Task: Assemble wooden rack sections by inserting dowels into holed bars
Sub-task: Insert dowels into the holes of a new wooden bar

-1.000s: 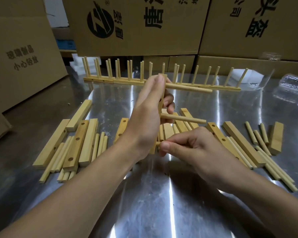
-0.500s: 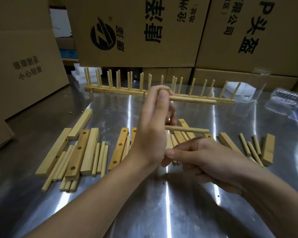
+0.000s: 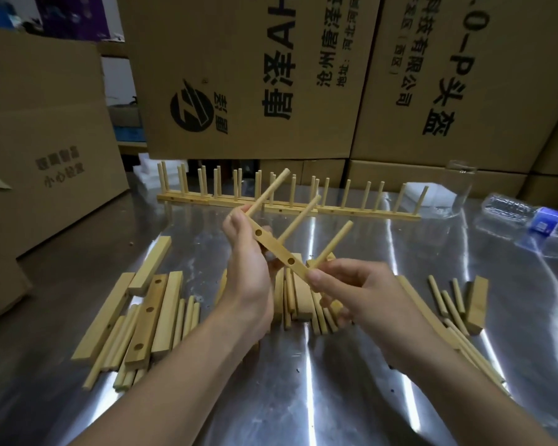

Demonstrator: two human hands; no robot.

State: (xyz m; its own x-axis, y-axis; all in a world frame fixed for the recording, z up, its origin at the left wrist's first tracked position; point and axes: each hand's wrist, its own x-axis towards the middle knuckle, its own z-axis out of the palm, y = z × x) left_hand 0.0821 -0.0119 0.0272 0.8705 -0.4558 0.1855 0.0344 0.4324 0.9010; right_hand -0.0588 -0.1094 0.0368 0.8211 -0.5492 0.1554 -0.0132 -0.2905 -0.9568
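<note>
I hold a holed wooden bar [image 3: 276, 247] tilted in the air above the metal table. Three dowels [image 3: 298, 217] stick out of it, pointing up and to the right. My left hand [image 3: 248, 265] grips the bar's upper end. My right hand [image 3: 345, 284] pinches its lower end, at the base of the lowest dowel [image 3: 332, 244]. Two empty side holes show on the bar's face. Finished rack sections [image 3: 287, 201] with upright dowels stand in a row at the back of the table.
Loose bars and dowels [image 3: 149, 313] lie to the left, more under my hands and to the right [image 3: 448, 300]. A clear plastic bottle [image 3: 525, 220] lies at the far right. Cardboard boxes [image 3: 255, 75] wall the back and left.
The bar has swung from upright to slanted, and a third dowel now stands in its lower end. Both hands rose a little; the view tilted upward.
</note>
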